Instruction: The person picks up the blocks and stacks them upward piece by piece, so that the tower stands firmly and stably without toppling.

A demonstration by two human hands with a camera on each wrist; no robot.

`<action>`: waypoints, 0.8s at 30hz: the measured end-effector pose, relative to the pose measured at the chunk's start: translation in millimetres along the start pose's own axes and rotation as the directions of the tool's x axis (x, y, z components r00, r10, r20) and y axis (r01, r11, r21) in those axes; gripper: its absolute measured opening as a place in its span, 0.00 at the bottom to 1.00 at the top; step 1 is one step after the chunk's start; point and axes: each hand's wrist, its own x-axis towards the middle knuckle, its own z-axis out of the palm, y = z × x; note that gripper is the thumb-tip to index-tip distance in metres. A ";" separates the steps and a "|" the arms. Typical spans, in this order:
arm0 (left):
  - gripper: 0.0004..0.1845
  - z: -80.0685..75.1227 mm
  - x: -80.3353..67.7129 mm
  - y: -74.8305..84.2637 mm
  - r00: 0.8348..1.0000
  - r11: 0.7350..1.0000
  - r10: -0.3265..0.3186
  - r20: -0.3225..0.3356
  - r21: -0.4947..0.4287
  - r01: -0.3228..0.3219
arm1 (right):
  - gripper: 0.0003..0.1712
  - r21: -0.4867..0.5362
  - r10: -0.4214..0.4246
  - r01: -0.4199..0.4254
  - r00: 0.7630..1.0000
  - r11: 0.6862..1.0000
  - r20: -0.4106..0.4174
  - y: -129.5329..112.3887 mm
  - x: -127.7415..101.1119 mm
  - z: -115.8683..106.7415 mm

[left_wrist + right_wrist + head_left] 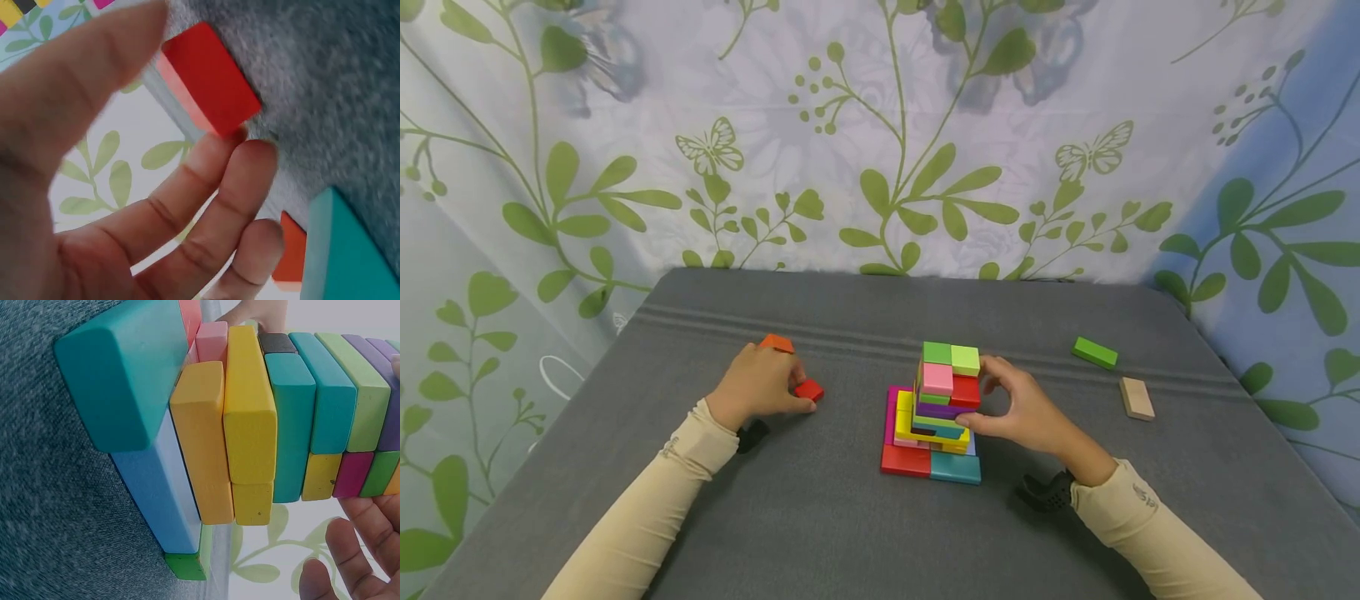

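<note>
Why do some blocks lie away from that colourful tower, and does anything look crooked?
The block tower stands upright, though its layers sit slightly offset. A green block and a plain wooden block lie loose to its right. Nothing looks spilled or broken.

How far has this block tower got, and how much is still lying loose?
Several layers of the multicoloured wooden block tower already stand. The right hand steadies its side; the left hand touches a small red block on the grey cloth. An orange block, green block and plain wooden block still lie loose.
</note>
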 end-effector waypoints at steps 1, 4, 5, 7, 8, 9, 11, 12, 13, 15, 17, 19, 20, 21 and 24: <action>0.16 0.1 0.5 1.0 1.000 1.000 0.001 0.010 -0.006 -0.001 | 0.38 0.001 -0.001 0.001 1.000 1.000 0.000 0.1 0.0 0.1; 0.13 1.7 3.5 3.2 0.999 0.997 0.050 0.019 -0.060 -0.049 | 0.38 0.004 -0.002 0.002 1.000 1.000 0.000 0.3 -0.2 0.2; 0.12 2.2 4.7 3.9 0.997 0.993 0.074 0.013 -0.092 -0.073 | 0.38 0.005 -0.002 0.002 1.000 1.000 0.000 0.4 -0.3 0.2; 0.12 1.8 7.2 6.6 0.992 0.979 0.123 -0.009 -0.164 -0.123 | 0.38 0.005 0.000 0.000 1.000 1.000 0.000 0.4 -0.4 0.2; 0.12 0.4 8.2 8.7 0.989 0.969 0.143 -0.025 -0.202 -0.145 | 0.38 0.005 0.000 0.000 1.000 1.000 0.000 0.3 -0.4 0.2; 0.13 -2.2 8.9 11.7 0.985 0.957 0.163 -0.048 -0.236 -0.170 | 0.38 0.005 0.000 0.000 1.000 1.000 -0.001 0.2 -0.4 0.1; 0.14 -9.0 10.2 19.0 0.976 0.932 0.189 -0.104 -0.294 -0.212 | 0.38 0.006 -0.002 0.002 1.000 1.000 -0.001 0.4 -0.3 0.4; 0.15 -13.2 10.8 23.8 0.970 0.919 0.200 -0.139 -0.316 -0.235 | 0.38 0.006 -0.004 0.004 1.000 1.000 -0.002 0.6 -0.4 0.6; 0.16 -17.5 11.7 29.5 0.964 0.906 0.204 -0.173 -0.339 -0.252 | 0.38 0.006 -0.006 0.006 1.000 1.000 -0.003 0.7 -0.4 0.4; 0.17 -25.9 13.9 41.3 0.942 0.881 0.220 -0.254 -0.362 -0.304 | 0.38 0.007 -0.009 0.009 1.000 1.000 -0.004 0.9 -0.3 0.2; 0.19 -32.2 16.8 53.6 0.918 0.853 0.228 -0.325 -0.388 -0.350 | 0.38 0.008 -0.012 0.012 1.000 1.000 -0.004 1.1 -0.2 0.0; 0.19 -37.4 20.1 66.7 0.895 0.824 0.234 -0.380 -0.411 -0.390 | 0.38 0.012 -0.015 0.015 1.000 1.000 -0.004 1.2 0.0 -0.1; 0.19 -39.4 22.0 72.9 0.885 0.811 0.238 -0.400 -0.419 -0.408 | 0.38 0.012 -0.017 0.017 1.000 1.000 -0.003 1.2 0.2 -0.1; 0.19 -41.6 23.8 79.5 0.874 0.799 0.248 -0.418 -0.423 -0.429 | 0.38 0.013 -0.020 0.020 1.000 1.000 -0.003 1.3 0.4 -0.2; 0.19 -45.7 30.7 98.4 0.848 0.774 0.282 -0.448 -0.417 -0.477 | 0.38 0.014 -0.031 0.031 1.000 0.999 -0.005 1.8 0.8 -0.5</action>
